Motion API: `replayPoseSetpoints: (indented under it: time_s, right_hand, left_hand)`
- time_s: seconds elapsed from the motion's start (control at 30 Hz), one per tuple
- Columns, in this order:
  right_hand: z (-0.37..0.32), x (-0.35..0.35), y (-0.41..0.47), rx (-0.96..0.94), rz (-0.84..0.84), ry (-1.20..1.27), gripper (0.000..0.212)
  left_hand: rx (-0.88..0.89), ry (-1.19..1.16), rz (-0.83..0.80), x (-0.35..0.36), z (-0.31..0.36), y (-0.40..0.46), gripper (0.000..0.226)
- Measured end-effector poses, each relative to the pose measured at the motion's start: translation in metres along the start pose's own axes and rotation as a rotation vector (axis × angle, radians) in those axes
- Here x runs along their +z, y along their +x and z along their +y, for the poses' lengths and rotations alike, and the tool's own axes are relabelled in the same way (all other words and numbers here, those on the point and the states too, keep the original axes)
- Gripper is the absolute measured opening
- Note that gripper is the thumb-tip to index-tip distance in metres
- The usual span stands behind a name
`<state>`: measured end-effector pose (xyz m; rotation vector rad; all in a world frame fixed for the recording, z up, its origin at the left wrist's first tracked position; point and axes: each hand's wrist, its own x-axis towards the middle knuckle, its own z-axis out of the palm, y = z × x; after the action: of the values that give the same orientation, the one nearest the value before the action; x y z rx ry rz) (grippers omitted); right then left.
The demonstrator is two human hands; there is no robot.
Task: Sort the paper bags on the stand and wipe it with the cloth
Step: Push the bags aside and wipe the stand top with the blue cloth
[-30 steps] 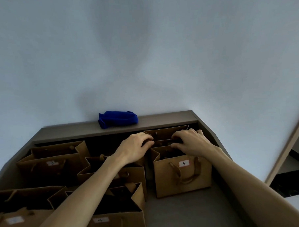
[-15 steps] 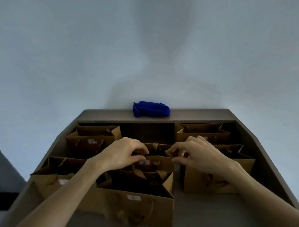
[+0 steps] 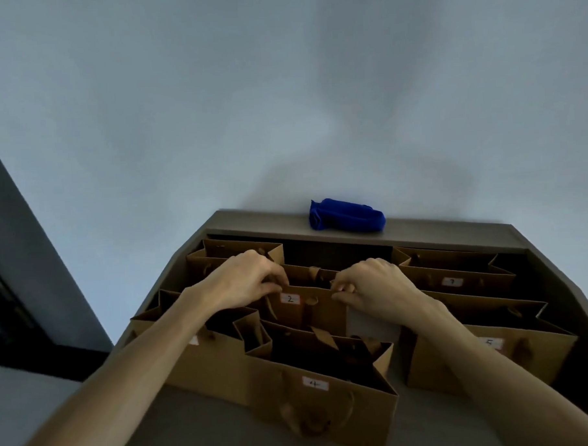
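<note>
Pinching top front edge of bag no. 2 (image 3: 308,306): left hand (image 3: 244,280) at its left corner, right hand (image 3: 373,288) at its right corner, fingers curled on the rim. Bag no. 4 (image 3: 322,400) stands just below the fingers, nearer the person. Blue cloth (image 3: 347,216) lies beyond the fingertips on the stand's (image 3: 438,231) rear ledge, approx. centre, well apart from both hands.

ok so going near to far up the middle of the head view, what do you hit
bag labelled 4 → bag labelled 2, with the left hand and the right hand both pinching its top edge → dark gap behind it → back ledge of the stand → blue cloth → wall
</note>
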<state>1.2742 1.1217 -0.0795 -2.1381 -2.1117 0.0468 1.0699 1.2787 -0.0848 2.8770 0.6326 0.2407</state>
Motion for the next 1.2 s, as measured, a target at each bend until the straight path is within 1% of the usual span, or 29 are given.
replayPoseSetpoints:
  time_s: [0.33, 0.43, 0.53, 0.63, 0.7, 0.8, 0.87, 0.93, 1.07, 1.13, 1.2]
  right_hand:
    - [-0.075, 0.03, 0.085, -0.13, -0.034, 0.041, 0.022]
    - [-0.089, 0.036, 0.1, -0.139, -0.037, 0.057, 0.023]
    - [-0.091, 0.038, 0.105, -0.136, -0.049, 0.082, 0.024]
    - [-0.08, 0.037, 0.096, -0.15, -0.024, 0.156, 0.025]
    - [-0.068, 0.033, 0.084, -0.142, 0.015, 0.2, 0.025]
    - [-0.04, 0.021, 0.056, -0.104, 0.041, 0.237, 0.025]
    - [-0.016, 0.011, 0.033, -0.062, 0.059, 0.223, 0.022]
    - [0.007, 0.002, 0.009, 0.008, 0.091, 0.225, 0.02]
    - [0.048, -0.014, -0.044, 0.147, 0.15, 0.247, 0.02]
    - [0.064, -0.018, -0.067, 0.193, 0.171, 0.246, 0.019]
    - [0.077, -0.019, -0.086, 0.234, 0.177, 0.233, 0.019]
  left_hand:
    - [-0.221, 0.031, 0.014, -0.021, -0.075, -0.063, 0.017]
    - [-0.256, 0.034, 0.033, -0.024, -0.089, -0.072, 0.017]
    - [-0.265, 0.016, 0.048, -0.024, -0.093, -0.074, 0.017]
    - [-0.261, -0.025, 0.066, -0.023, -0.085, -0.068, 0.017]
    - [-0.218, -0.064, 0.118, -0.023, -0.07, -0.061, 0.019]
    - [-0.099, -0.12, 0.17, -0.02, -0.034, -0.049, 0.019]
    - [-0.014, -0.161, 0.113, -0.015, -0.004, -0.04, 0.02]
    - [0.059, -0.171, -0.014, -0.006, 0.022, -0.03, 0.022]
    - [0.187, -0.136, -0.278, 0.014, 0.054, -0.011, 0.035]
    - [0.232, -0.106, -0.351, 0.019, 0.062, -0.005, 0.035]
    - [0.258, -0.086, -0.381, 0.023, 0.065, 0.0, 0.028]
